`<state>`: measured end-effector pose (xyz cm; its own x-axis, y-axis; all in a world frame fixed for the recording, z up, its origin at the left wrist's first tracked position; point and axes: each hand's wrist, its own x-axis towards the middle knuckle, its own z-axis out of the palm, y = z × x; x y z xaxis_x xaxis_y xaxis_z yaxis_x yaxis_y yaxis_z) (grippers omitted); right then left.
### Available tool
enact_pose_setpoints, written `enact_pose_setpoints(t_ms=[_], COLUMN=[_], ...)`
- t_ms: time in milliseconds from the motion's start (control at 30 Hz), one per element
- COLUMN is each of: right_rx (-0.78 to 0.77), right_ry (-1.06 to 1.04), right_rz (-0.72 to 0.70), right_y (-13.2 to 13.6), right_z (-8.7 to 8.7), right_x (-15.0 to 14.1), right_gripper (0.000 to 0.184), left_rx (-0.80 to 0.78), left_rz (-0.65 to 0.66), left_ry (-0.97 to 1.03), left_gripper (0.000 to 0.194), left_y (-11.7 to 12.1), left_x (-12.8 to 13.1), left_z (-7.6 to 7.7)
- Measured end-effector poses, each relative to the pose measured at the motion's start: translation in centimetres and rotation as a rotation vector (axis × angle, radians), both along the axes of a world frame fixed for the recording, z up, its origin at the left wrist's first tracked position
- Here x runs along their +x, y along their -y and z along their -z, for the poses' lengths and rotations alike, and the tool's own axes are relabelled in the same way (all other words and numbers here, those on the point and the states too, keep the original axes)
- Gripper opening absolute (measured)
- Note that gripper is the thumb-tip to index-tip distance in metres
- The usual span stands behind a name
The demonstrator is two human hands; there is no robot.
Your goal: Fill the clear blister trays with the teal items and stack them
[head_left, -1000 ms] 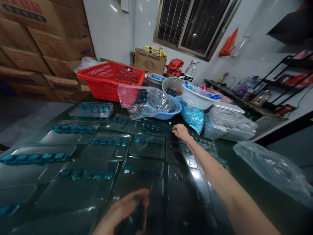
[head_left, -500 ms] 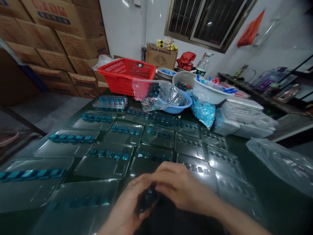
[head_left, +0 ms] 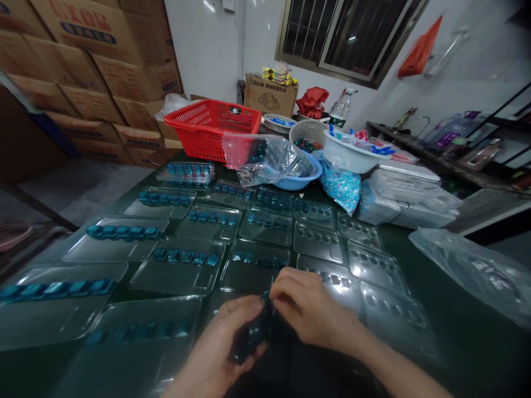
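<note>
My left hand (head_left: 226, 337) curls around several small dark teal gem-like pieces (head_left: 254, 330), which lie in its shaded palm. At its thumb and fingertip, a teal edge shows against my right hand (head_left: 305, 304). The right fingers are pinched together there; what sits between them is hidden. Just beyond the hands lies a clear plastic tray (head_left: 226, 279) with a row of teal pieces (head_left: 257, 260) in its moulded wells. Left of it, another clear tray (head_left: 174, 279) carries a row of faceted teal pieces (head_left: 186, 256).
Clear trays cover much of the dark green table (head_left: 418, 257); those on the right have bare wells (head_left: 384, 301). Behind stand a red basket (head_left: 207, 132), a blue basin (head_left: 301, 181) under a plastic bag (head_left: 269, 157), and a white basin (head_left: 352, 155). A clear bag (head_left: 473, 276) lies right.
The right fingers have drawn slightly back from over the left hand, uncovering a teal edge at the left fingertips. The left hand stays curled around its pieces. The view has shifted a little.
</note>
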<state>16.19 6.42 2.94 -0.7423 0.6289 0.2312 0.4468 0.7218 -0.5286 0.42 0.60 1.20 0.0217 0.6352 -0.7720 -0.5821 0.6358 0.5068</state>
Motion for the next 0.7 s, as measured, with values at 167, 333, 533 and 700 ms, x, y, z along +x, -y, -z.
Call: enact_pose_setpoints(t_ms=[167, 333, 533, 700], right_rx=[0.197, 0.303, -0.438, -1.031], right_ry=[0.106, -0.018, -0.332, -0.470], right_rz=[0.070, 0.254, 0.350, 0.217], right_y=[0.9, -1.4, -2.2, 0.8], right_z=[0.2, 1.8, 1.3, 1.0], right_x=[-0.5, 0.8, 2.5, 0.0], right_gripper=[0.012, 0.011, 0.003, 0.005], left_rx=[-0.027, -0.063, 0.007, 0.054], left_rz=[0.024, 0.075, 0.022, 0.034], left_ry=[-0.066, -0.012, 0.078, -0.017], left_gripper=[0.028, 0.022, 0.021, 0.033], left_y=[-0.5, 0.3, 0.6, -0.3], left_x=[0.1, 0.1, -0.6, -0.4], left_z=[0.3, -0.1, 0.1, -0.1])
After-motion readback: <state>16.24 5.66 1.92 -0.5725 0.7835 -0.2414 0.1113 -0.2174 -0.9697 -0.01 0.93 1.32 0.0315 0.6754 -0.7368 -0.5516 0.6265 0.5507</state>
